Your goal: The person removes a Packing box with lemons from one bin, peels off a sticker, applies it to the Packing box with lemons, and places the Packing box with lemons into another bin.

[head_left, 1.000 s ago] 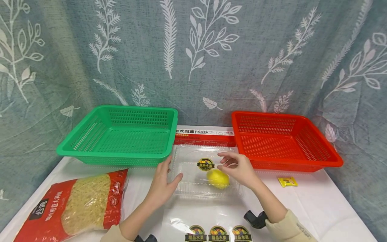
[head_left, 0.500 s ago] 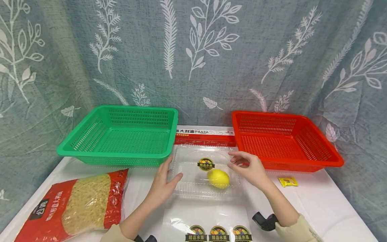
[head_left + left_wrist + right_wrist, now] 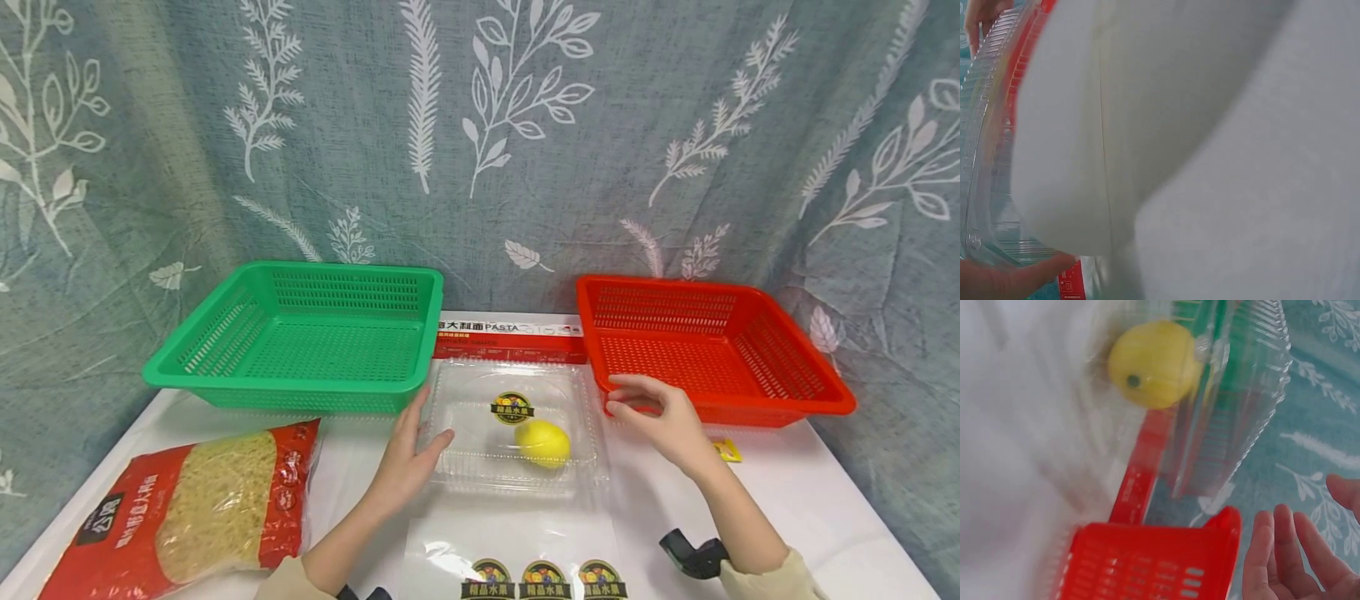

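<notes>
A: What is standing around the grips on the tabletop [image 3: 825,517]?
B: The green basket [image 3: 285,384] is sitting beyond the left grip [image 3: 401,462], the red basket [image 3: 750,414] just past the right grip [image 3: 671,425]. Between the grips, the clear clamshell box [image 3: 468,421] is lying flat.
A: Is either grip holding it?
B: Neither. The left is resting along its left edge, fingers loosely extended; whether it is touching, I cannot tell. The right is hovering off the opposite side, fingers lightly bent, thumb parted, nothing between them.
A: Which step is this?
B: Positioning the box, I'd judge; taking hold would be calling for both grips curling onto opposite edges.
A: And directions?
B: The box's long axis seems to be running from grip to grip, though the slanted view is leaving doubt. Inside, the lemon [image 3: 543,443] is slanting toward the right grip's near side; the fruit label [image 3: 512,409] is reading upright for the person.
</notes>
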Demonstrator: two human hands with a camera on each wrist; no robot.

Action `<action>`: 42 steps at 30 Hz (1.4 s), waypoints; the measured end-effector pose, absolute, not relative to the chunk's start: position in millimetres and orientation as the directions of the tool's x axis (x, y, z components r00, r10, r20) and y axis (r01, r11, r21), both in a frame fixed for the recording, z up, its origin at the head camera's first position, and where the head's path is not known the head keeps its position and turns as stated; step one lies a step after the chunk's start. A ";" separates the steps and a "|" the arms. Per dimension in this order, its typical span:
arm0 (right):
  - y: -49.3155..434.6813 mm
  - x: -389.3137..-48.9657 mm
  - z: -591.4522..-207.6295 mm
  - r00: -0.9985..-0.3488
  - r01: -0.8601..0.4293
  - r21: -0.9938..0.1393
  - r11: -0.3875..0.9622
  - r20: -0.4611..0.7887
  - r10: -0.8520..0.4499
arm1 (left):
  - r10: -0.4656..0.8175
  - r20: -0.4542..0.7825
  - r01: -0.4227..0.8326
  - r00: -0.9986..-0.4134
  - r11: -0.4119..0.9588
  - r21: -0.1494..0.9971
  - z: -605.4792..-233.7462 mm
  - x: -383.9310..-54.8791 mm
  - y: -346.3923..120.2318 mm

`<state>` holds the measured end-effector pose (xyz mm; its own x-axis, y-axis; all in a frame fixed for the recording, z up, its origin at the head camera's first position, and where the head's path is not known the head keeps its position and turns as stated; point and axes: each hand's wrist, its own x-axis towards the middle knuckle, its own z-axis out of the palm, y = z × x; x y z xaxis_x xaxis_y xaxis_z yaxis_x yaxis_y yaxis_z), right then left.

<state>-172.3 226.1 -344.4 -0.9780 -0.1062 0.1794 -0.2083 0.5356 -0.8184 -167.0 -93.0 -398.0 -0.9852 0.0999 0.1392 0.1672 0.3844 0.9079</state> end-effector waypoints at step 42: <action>316.3 -145.8 -365.8 -0.982 0.142 -0.775 0.615 -0.030 0.189 | 0.059 0.130 0.141 -0.990 0.250 0.958 -395.3 -158.1 -91.4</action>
<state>-145.8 316.3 -365.8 -0.9816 0.1888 -0.0299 0.1420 0.6152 -0.7755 -158.1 -91.4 -395.3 -0.9898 0.0593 0.1298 0.1406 0.2499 0.9580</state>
